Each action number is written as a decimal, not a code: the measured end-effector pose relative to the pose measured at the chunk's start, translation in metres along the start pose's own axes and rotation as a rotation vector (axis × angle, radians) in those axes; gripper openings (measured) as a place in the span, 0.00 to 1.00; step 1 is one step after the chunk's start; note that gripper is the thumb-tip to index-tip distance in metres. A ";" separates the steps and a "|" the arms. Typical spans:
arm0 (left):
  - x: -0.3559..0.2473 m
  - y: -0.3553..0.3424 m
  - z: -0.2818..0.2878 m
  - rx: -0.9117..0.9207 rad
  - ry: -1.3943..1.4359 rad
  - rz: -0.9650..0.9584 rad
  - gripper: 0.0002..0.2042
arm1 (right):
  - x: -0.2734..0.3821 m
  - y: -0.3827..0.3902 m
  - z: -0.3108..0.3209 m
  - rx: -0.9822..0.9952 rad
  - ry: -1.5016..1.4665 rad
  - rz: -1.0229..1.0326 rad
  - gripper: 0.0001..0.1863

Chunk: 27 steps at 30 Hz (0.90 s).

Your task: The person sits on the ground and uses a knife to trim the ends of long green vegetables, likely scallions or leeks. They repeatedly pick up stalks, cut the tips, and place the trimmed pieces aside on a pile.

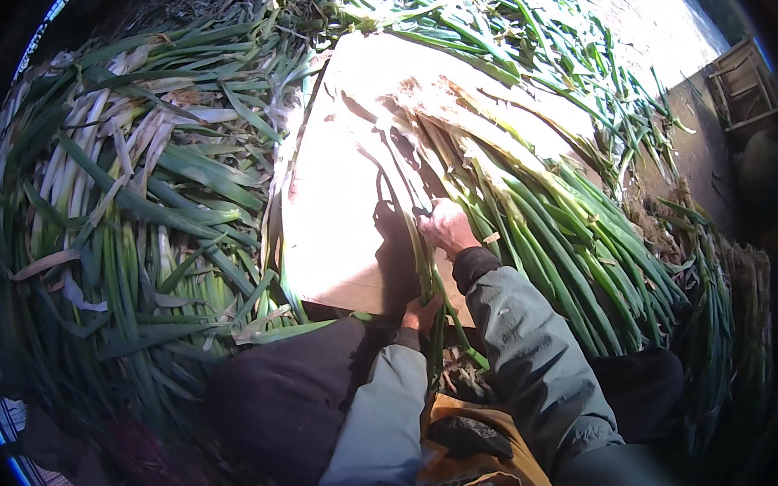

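Note:
A long green onion (pixel 398 189) with a pale shank lies diagonally over a sunlit light board (pixel 326 229). Near the board's lower edge, my left hand (pixel 419 316) is closed around its green leaves. Higher up, my right hand (pixel 448 225) is closed on the same stalk; a small dark shape at its fingertips is too unclear to name. To the right, a bundle of green onions (pixel 553 242), roots toward the far side, rests on the board beside my right hand.
A large heap of green onions (pixel 164 198) covers the left side. More loose stalks (pixel 489 22) lie beyond the board. Upright bundles (pixel 711 332) stand at the right, with a wooden crate (pixel 741 83) behind at the upper right. My dark-clad knee (pixel 276 399) is below the board.

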State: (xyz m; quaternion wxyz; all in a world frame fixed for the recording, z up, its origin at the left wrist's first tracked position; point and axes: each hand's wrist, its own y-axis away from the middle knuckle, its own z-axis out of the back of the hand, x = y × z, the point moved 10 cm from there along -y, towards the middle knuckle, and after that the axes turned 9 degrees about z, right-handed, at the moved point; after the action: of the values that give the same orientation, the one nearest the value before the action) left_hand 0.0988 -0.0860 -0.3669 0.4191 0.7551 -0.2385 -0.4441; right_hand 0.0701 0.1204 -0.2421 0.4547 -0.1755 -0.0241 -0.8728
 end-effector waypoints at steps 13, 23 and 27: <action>-0.051 0.051 -0.005 0.056 0.170 0.012 0.11 | 0.006 0.202 0.079 0.107 -0.759 -0.787 0.22; -0.286 0.222 0.011 0.374 0.092 -0.195 0.07 | 0.012 0.222 0.138 0.062 -0.628 -0.585 0.26; -0.372 0.344 0.128 0.197 -0.220 -0.320 0.08 | 0.009 0.207 0.174 -0.048 -0.447 -0.474 0.21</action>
State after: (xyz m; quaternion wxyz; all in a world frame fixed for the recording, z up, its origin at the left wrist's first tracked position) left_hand -0.1920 -0.0511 0.0659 0.2390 0.7677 -0.2021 -0.5591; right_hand 0.2808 0.0269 -0.1005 0.2179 -0.3632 -0.1431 -0.8945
